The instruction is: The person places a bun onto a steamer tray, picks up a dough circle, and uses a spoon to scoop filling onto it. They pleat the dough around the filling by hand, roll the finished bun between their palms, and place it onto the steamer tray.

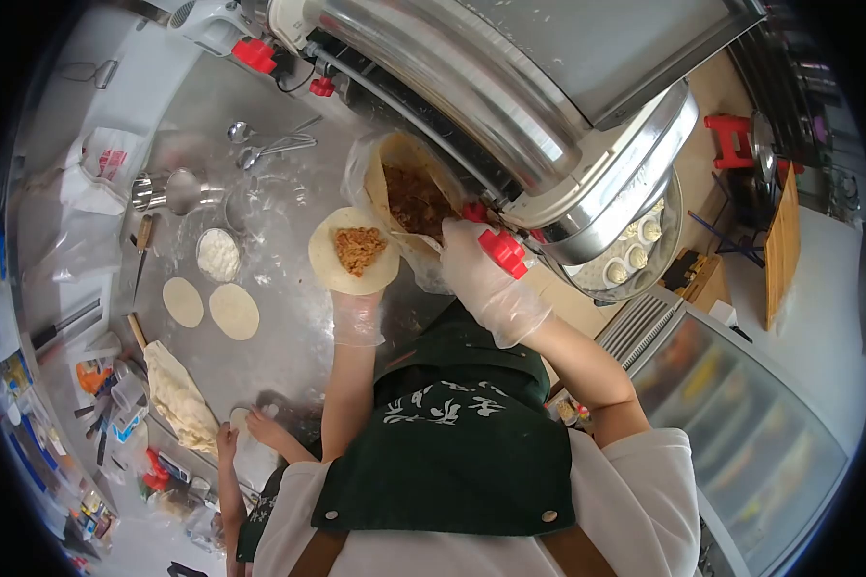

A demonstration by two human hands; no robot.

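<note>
My left hand [358,315], in a clear plastic glove, holds a round dough wrapper [327,271] from beneath; its fingers are hidden under the dough. A mound of reddish-brown minced filling [360,248] sits on the wrapper. Just to the right, a plastic-lined bowl [378,183] contains darker filling [417,204]. At that bowl's near right edge, my gloved right hand [481,279] is closed around what looks like a thin pale spatula [420,240], its tip pointing towards the wrapper. Part of this hand is covered by a red knob.
A dough roller machine [471,87] with red knobs [503,252] overhangs the bowl. On the metal table lie two wrappers [234,312], a flour bowl [218,255], spoons [274,146], a knife [141,252] and a dough lump [176,399]. A co-worker's hands [260,423] handle dough below. Shaped buns [635,257] fill a tray.
</note>
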